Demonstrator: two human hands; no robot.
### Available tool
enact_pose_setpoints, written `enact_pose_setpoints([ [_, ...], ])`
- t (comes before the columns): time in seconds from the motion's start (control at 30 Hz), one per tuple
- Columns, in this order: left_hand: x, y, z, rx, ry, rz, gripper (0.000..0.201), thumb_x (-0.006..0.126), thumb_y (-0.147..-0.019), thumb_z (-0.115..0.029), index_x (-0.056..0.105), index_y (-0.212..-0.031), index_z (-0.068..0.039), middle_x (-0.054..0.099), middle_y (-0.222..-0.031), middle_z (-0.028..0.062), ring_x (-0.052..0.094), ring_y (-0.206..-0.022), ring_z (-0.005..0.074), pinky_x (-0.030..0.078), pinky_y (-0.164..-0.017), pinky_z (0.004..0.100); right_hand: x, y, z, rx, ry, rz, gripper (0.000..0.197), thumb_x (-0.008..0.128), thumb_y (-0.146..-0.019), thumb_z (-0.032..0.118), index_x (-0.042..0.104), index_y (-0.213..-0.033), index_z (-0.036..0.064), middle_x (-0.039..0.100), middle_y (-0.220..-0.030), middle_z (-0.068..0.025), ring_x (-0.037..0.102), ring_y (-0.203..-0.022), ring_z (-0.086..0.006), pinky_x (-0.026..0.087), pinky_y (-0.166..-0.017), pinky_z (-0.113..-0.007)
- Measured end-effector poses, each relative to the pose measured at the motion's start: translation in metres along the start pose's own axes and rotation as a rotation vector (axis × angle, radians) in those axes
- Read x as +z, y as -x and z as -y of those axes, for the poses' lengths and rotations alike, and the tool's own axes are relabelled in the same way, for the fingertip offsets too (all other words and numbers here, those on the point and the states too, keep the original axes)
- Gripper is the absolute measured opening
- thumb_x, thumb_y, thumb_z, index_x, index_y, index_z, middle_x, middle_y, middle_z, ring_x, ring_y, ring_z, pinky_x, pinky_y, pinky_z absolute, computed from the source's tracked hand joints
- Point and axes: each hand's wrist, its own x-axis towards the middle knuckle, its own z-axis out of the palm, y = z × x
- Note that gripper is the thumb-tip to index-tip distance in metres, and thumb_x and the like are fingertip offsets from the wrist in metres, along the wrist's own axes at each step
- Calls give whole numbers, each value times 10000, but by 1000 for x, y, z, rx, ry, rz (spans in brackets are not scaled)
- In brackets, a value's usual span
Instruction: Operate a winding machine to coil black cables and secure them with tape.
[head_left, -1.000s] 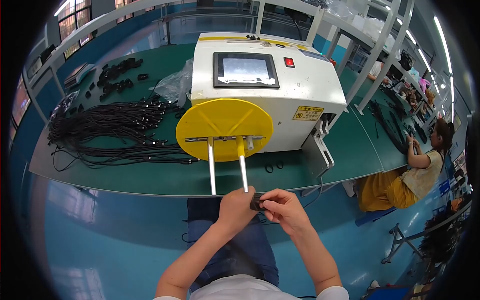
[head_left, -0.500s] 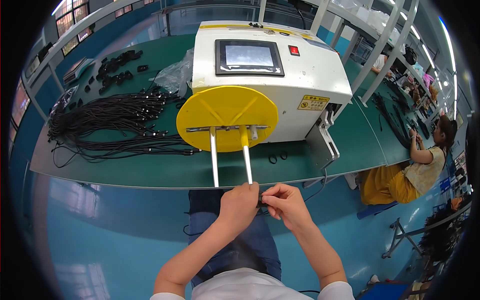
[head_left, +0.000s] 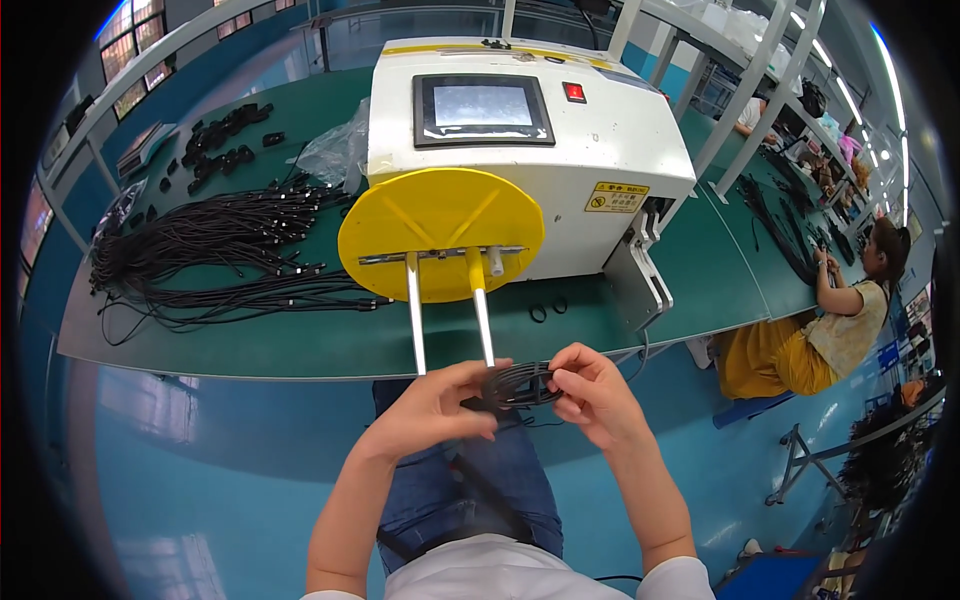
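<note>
A coiled black cable [head_left: 522,385] is in front of my body, just below the bench edge. My right hand [head_left: 597,395] pinches the coil's right end between thumb and fingers. At its left end, my left hand [head_left: 440,405] has thumb and fingers spread apart, fingertips close to the loops; its thumb is slightly blurred. Above my hands, a yellow disc [head_left: 440,215] on a white winding machine [head_left: 580,140] carries two rods [head_left: 416,320] pointing toward me. The rod tips end near my left hand.
A large bundle of black cables [head_left: 210,235] lies on the green bench [head_left: 250,345] at left, with small black parts [head_left: 225,130] behind it. Two black rings [head_left: 538,313] lie before the machine. A metal bracket [head_left: 640,280] stands at its right. A co-worker [head_left: 845,310] sits farther right.
My left hand has opened and moved left, uncovering the cable coil. My right hand has shifted slightly right and still grips it. The whole view has shifted a little.
</note>
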Motion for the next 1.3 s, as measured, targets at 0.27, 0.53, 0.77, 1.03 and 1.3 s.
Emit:
enact_pose_setpoints([
  [0.27, -10, -8, 20, -226, 203, -133, 268, 575, -893, -88, 560, -1130, 37, 605, -1043, 90, 591, -897, 145, 558, -629, 297, 5, -4, 9, -5, 148, -12, 98, 593, -839, -6, 556, -926, 21, 569, -779, -75, 430, -476, -70, 295, -421, -191],
  [0.53, 11, -8, 34, -86, 308, -201, 214, 594, -883, -79, 590, -1063, 37, 624, -1009, 95, 612, -906, 157, 564, -718, 316, 17, -3, -3, -167, 71, -113, 182, 580, -843, -6, 575, -1024, 13, 589, -825, -62, 512, -611, -97, 402, -494, -223],
  [0.77, 32, -9, 47, -6, 516, -264, 200, 621, -865, -63, 604, -1042, 30, 633, -977, 88, 618, -893, 168, 527, -860, 357, -5, -8, -40, -87, -157, -50, 174, 571, -886, 50, 584, -1058, 23, 626, -962, -80, 576, -769, -128, 463, -652, -272],
  [1.03, 42, -7, 70, 59, 473, -393, 261, 606, -876, -62, 557, -1112, 38, 615, -1021, 97, 602, -941, 171, 523, -872, 362, 21, -7, -66, -228, -155, -188, 165, 535, -915, 102, 575, -1052, 19, 626, -973, -68, 587, -877, -142, 475, -791, -289],
  [1.3, 35, -3, 60, 21, 233, -315, 548, 581, -870, -35, 333, -1358, -21, 540, -1187, 146, 550, -1067, 180, 486, -918, 377, -7, -4, -44, -106, 193, -148, 223, 533, -936, 175, 601, -1079, 18, 619, -865, 1, 546, -734, -84, 430, -681, -245],
])
